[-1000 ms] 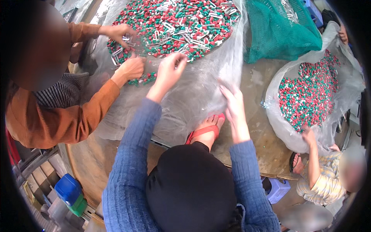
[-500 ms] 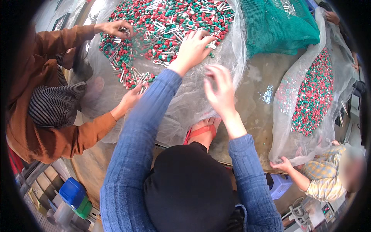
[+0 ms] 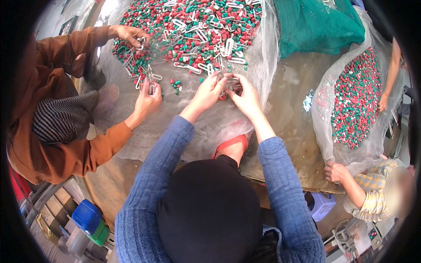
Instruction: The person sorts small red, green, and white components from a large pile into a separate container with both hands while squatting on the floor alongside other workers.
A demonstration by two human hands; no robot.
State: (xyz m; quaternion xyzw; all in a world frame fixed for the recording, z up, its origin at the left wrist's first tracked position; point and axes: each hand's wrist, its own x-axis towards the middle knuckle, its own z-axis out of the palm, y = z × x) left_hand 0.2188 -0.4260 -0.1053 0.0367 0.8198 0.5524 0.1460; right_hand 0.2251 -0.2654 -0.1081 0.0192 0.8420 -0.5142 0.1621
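One left hand, one right hand, several loops between.

Left hand, right hand brought together, now gripping pale loops.

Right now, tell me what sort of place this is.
Probably a small workshop: red, green and white pieces and pale loops lie heaped together on a sheer sheet, another sheet holds a second heap, and several people work around them.
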